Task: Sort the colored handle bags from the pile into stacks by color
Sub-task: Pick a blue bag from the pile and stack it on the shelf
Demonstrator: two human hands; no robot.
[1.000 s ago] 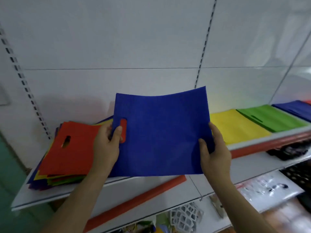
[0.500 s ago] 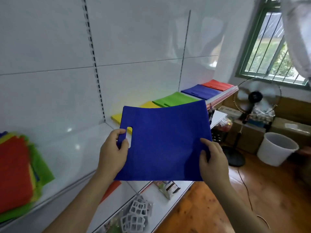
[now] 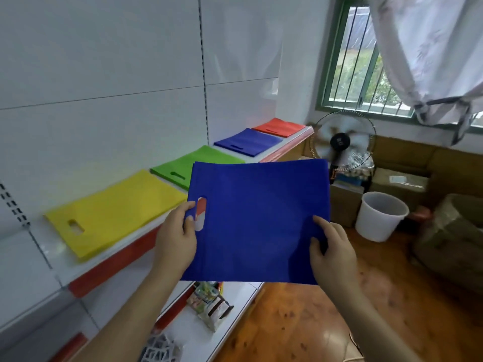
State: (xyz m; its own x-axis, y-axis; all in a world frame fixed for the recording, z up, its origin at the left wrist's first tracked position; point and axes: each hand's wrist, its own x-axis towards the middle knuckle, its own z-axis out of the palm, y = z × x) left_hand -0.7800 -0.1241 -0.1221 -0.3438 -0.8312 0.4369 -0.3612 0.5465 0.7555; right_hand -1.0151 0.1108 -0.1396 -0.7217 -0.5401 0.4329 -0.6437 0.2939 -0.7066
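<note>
A blue handle bag (image 3: 257, 220) is held flat in the air in front of the shelf. My left hand (image 3: 176, 242) pinches its left edge beside the handle slot. My right hand (image 3: 332, 250) grips its lower right corner, thumb on top. On the white shelf (image 3: 52, 253) lie four sorted stacks in a row: yellow (image 3: 115, 212), green (image 3: 183, 165), blue (image 3: 248, 142) and red (image 3: 279, 126). The held bag hides part of the green stack. The mixed pile is out of view.
A standing fan (image 3: 342, 142) is past the shelf's far end. A white bucket (image 3: 379, 215) and cardboard boxes (image 3: 400, 184) sit on the wooden floor at the right. The lower shelf holds small packets (image 3: 209, 304). A window with a curtain is at the upper right.
The view has swung right, away from the mixed pile, which has left the frame. Both hands carried the blue bag rightward along the shelf, closer to the sorted stacks.
</note>
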